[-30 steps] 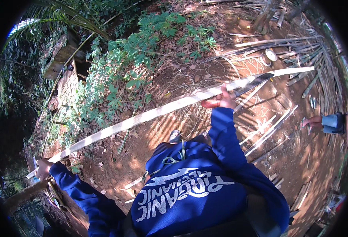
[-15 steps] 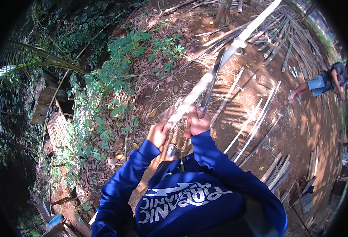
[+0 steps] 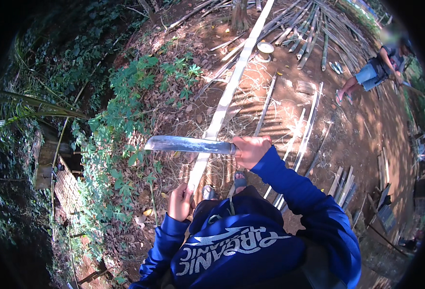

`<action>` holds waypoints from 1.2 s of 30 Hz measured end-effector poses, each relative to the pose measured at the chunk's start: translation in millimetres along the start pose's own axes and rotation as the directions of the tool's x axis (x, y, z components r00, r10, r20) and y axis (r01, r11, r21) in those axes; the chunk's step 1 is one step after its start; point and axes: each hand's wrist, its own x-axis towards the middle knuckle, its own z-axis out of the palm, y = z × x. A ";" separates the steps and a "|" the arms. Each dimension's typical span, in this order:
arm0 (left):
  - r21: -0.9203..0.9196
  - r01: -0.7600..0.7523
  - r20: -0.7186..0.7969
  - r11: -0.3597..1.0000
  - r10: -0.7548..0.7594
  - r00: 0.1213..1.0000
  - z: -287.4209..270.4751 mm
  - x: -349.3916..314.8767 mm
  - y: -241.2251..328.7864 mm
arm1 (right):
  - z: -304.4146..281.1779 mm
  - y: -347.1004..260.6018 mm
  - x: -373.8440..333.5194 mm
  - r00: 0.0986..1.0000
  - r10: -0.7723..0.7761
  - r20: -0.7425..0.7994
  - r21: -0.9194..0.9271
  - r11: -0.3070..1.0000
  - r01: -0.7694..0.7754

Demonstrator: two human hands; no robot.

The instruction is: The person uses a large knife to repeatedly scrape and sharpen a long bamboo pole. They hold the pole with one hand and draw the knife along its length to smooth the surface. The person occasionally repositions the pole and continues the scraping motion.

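My right hand (image 3: pixel 252 152) grips the dark handle of a machete (image 3: pixel 188 144). Its broad grey blade points left and lies across a long pale bamboo strip (image 3: pixel 226 98); whether it touches the strip I cannot tell. Closed around the strip's near end is my left hand (image 3: pixel 180 202), lower and to the left of the blade. From there the strip slants up and away to the far edge of the view.
Bamboo poles (image 3: pixel 313 29) lie heaped at the far right, near a standing person (image 3: pixel 374 72). Split strips (image 3: pixel 309 125) and a round pale-topped object (image 3: pixel 265 47) are on the dirt. Green plants (image 3: pixel 121 106) grow at left, beside a woven bamboo panel (image 3: pixel 68 188).
The machete has swung from pointing away along the strip to lying crosswise over it, pointing left. My hands have moved apart, the left one lower. The view has shifted a little.
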 end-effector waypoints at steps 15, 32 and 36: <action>0.012 0.006 -0.024 1.000 -0.006 1.000 2.5 -27.7 0.1 | -21.7 67.4 15.1 0.989 0.147 -0.006 -0.140 0.979 -0.147; -0.002 -0.013 -0.025 1.000 0.013 1.000 9.6 -52.7 -13.3 | -83.0 47.1 16.8 0.984 0.117 0.135 -0.261 0.962 -0.079; 0.102 -0.105 -0.046 0.989 0.110 0.993 3.5 -72.9 -20.2 | -87.2 105.3 38.7 0.947 0.290 -0.142 -0.242 0.917 -0.317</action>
